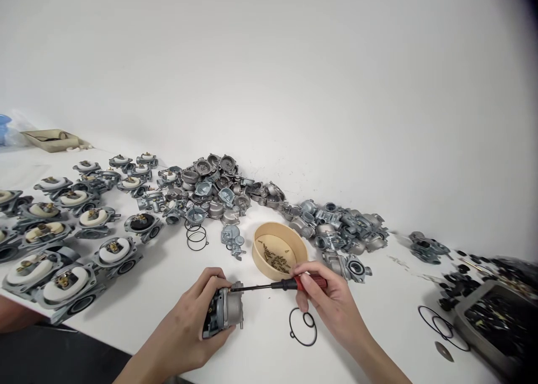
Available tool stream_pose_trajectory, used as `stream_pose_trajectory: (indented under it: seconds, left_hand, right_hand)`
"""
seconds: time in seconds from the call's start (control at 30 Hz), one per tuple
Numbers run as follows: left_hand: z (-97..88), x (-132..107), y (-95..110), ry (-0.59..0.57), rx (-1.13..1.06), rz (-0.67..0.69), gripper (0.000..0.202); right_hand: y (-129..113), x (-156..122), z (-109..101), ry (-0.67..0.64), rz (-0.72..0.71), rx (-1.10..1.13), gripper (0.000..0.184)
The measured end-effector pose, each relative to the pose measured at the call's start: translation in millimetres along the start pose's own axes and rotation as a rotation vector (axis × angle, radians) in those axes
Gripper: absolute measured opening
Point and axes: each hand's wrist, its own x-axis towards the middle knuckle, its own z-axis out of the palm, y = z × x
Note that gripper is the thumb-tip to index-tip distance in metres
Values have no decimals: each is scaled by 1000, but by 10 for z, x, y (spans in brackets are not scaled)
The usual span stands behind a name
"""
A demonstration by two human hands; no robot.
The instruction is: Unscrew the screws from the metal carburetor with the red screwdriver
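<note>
My left hand (189, 322) is closed round a grey metal carburetor (227, 311), which lies on its side just above the table's front. In my right hand (332, 305) is a screwdriver (290, 284) with a red and black handle, held level. Its dark shaft points left, and the tip meets the upper edge of the carburetor by my left fingers; whether it sits in a screw head I cannot tell. Behind the screwdriver stands a round, pale yellow bowl (281, 227) with many small brass-coloured screws (275, 259) in it. A black rubber ring (303, 343) lies below my right hand.
Carburetor bodies with white floats (113, 250) fill the left side. Heaped metal bowls (214, 176) and more carburetors (344, 224) line the wall. Black rings (196, 238) lie left of centre. At right, a grey tray (474, 311) holds small dark parts.
</note>
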Motion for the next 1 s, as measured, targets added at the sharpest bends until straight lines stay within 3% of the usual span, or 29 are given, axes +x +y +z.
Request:
stream_pose_trajectory:
  seconds: [0.27,0.77,1.0]
  left_hand:
    - [3,5,-18,15,23,35,47]
    - [4,16,-13,18,20,22,46]
    - [6,8,-27,29,44,44,46]
  right_hand:
    - [-44,-30,18,-9,-8,128,30]
    - [-16,-15,24,-43,44,98,28]
    - [-72,-42,51,28,-53,94,30]
